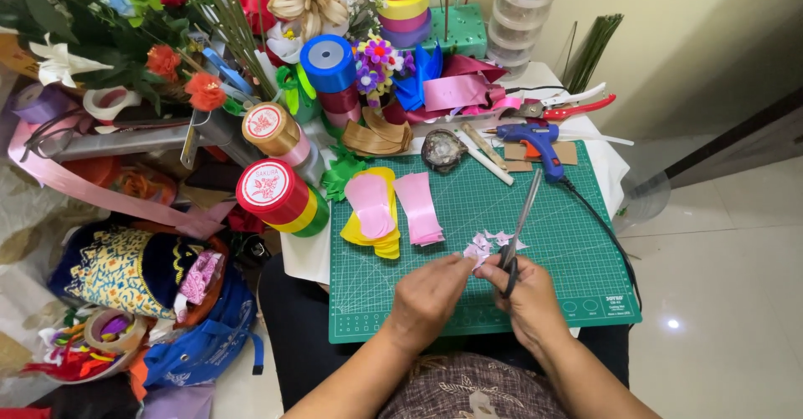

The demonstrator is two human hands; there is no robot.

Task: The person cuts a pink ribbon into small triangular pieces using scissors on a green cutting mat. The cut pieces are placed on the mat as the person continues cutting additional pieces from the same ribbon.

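Green and gridded, the cutting mat [468, 210] covers a small white table [308, 256] crowded with craft supplies, with pale floor tiles off to the right. Over the mat's near edge the left hand [429, 295] is closed, pinching a small piece of pale pink ribbon [478, 252] between its fingertips, while the right hand [525, 298] is curled around the dark handles of long scissors [519, 228], whose blades point away from the person. More tiny pink cuttings [503, 238] lie just beyond the fingers. The ribbon piece looks featherlight, thin and limp, likely satin-slick, so it is best pinched firmly near its edge, close to the blades. Beyond the left hand sit flat stacks of pink [417, 206] and yellow ribbon strips [373, 233]. Further out, beyond the right hand, rests a blue glue gun [537, 141] with glue sticks [488, 157] beside it. Well to the left, glossy ribbon spools [274, 193] lie on their sides, smooth, round and hard-cored.
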